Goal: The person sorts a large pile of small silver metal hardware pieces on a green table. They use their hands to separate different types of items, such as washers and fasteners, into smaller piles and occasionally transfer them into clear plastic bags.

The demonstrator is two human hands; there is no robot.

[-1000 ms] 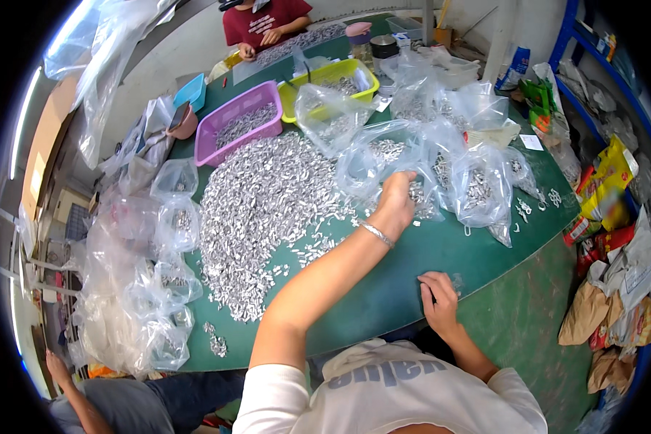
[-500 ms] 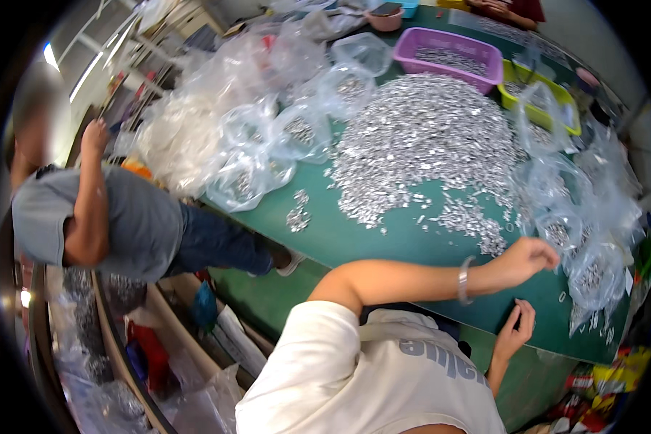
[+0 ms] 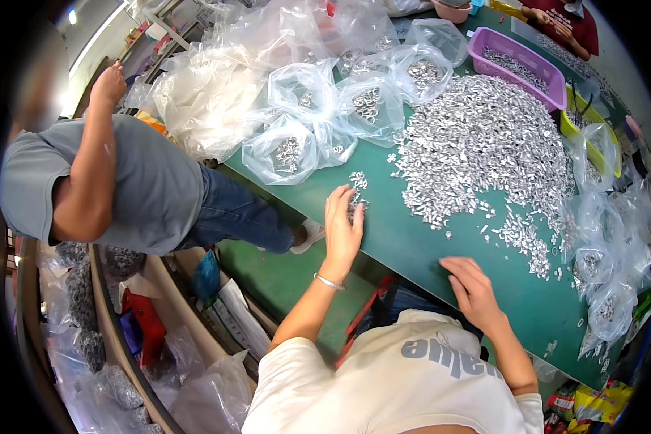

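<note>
So the step going on here looks like sweeping up a small side cluster of silver-coloured metal pieces [image 3: 359, 181], sitting mid-frame on the green table [image 3: 405, 217], just left of the big heap [image 3: 484, 145]. The left hand [image 3: 342, 228] is curving around the near end of that cluster, thumb standing apart from the fingers, so it isn't clamping down on anything as far as I'm seeing. Whether the fingertips are actually touching the bits, I can't tell. The right hand [image 3: 476, 289] is resting at the table's near edge, lower right of centre, fingers loosely bent and holding nothing I'm seeing. My guess is the next move is calling for the left fingers and thumb to be drawing in around the cluster without scattering it.

Counts: two hands working, one big heap, one small cluster, one purple basket [image 3: 555, 100] and one yellow-green basket [image 3: 570, 129] at upper right. At least four clear bags [image 3: 311, 163] with pieces inside are sitting upper centre-left; the right-edge bags [image 3: 607, 239] are overlapping too much for counting. Two other people: one in grey [image 3: 145, 181] standing at left, one in dark red [image 3: 582, 29] working upper right. Individual pieces? Way too many.
</note>
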